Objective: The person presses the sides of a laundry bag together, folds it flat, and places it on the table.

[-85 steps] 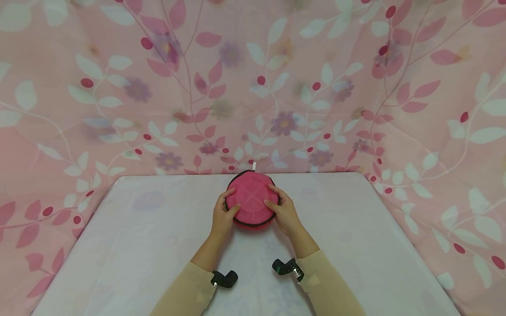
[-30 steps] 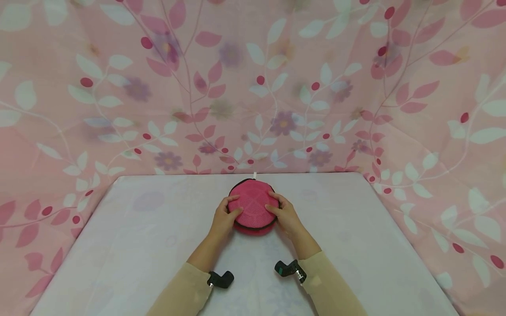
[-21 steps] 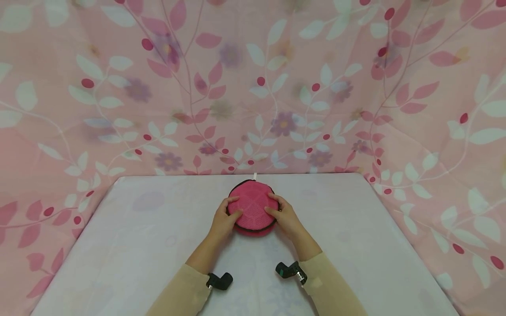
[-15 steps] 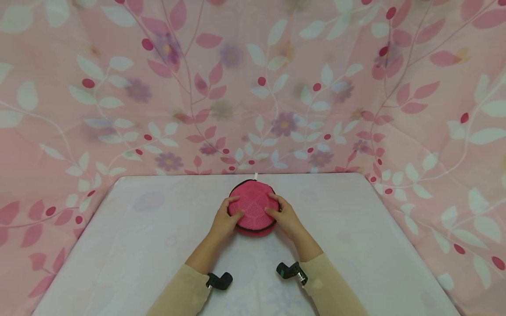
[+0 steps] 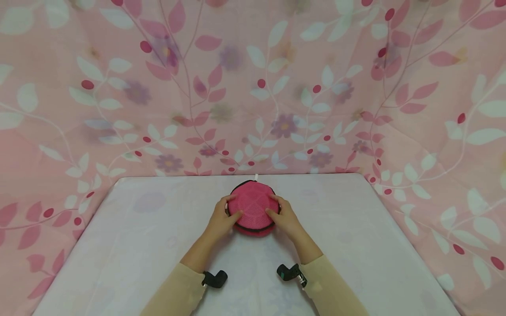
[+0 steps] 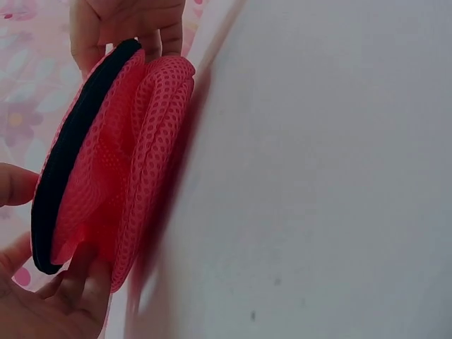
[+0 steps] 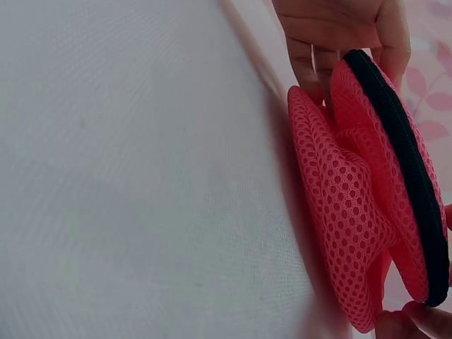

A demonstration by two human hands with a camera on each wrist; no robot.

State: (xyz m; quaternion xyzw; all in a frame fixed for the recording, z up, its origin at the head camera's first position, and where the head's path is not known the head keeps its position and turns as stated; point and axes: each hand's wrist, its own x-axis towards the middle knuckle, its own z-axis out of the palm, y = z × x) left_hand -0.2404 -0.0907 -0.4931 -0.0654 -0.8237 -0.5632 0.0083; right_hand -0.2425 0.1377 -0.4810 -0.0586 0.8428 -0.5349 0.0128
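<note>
A round pink mesh laundry bag (image 5: 254, 204) with a black band around its rim is at the far middle of the table, a white tab at its back. My left hand (image 5: 223, 217) holds its left side, thumb on top. On the right side my right hand (image 5: 286, 217) holds it the same way. In the left wrist view the black band (image 6: 74, 155) stands above a collapsed lower mesh layer, with left fingers (image 6: 88, 289) between the layers. The right wrist view shows the folded lower mesh (image 7: 342, 205) close against the table; whether it touches is unclear.
A table with a pale cloth (image 5: 138, 245) spreads around the hands. Pink floral curtain (image 5: 245, 109) rises behind its far edge and along both sides. Each wrist carries a small black camera, on the left (image 5: 215, 279) and right (image 5: 290, 273).
Compared with 2.8 s ago, the bag has come down slightly toward me with both hands. In the last half second my left hand and forearm have shifted a little to the left.
</note>
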